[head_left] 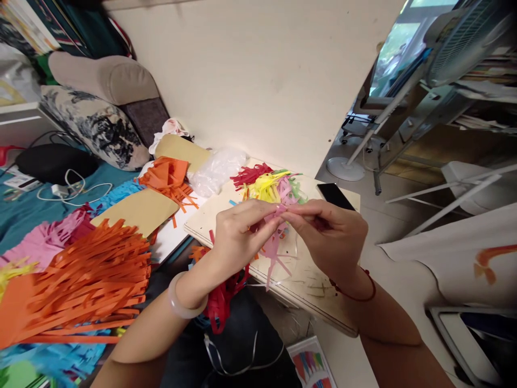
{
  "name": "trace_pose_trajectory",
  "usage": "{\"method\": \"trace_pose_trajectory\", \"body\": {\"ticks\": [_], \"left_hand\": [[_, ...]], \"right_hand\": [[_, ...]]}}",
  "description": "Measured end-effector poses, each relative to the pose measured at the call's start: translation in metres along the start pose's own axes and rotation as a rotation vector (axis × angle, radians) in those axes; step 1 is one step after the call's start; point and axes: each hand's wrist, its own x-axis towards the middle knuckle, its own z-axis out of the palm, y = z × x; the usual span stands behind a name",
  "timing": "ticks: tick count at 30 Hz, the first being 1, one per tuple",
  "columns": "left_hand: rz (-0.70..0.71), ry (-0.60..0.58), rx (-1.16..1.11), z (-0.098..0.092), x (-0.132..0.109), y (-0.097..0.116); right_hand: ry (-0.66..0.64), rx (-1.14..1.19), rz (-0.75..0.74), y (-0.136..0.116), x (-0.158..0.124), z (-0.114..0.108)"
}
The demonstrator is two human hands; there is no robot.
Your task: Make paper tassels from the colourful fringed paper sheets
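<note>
My left hand (242,229) and my right hand (329,234) meet over a small wooden table, both with fingertips pinched on a pink paper tassel (273,248). Its cut strips hang down below my fingers. Just behind them, red fringed paper (252,175), yellow fringed paper (260,187) and some green strips lie in a bunch on the tabletop (313,264). A red tassel (220,302) hangs over my lap at the table's near edge, partly hidden by my left forearm.
Large orange fringed paper (92,269) lies at left, with pink and blue fringes around it. Tan card (137,212) and a clear plastic bag (218,170) are further back. A black phone (335,196) rests at the table's right corner. A fan (460,46) stands beyond.
</note>
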Motion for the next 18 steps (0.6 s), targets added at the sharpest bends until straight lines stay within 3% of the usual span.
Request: {"method": "trace_pose_trajectory", "body": {"ticks": [7,14,18], "left_hand": [[0.096,-0.032,0.111,0.000,-0.001,0.007],[0.197,-0.025,0.344,-0.004,0.001,0.005],[0.307,-0.037,0.520,-0.006,0.005,0.012]], "right_hand": [[-0.015,0.036,0.013,0.003,-0.001,0.003],[-0.076,0.179,-0.087,0.009,0.001,0.003],[-0.003,0.250,-0.128,0.011,0.000,0.008]]}}
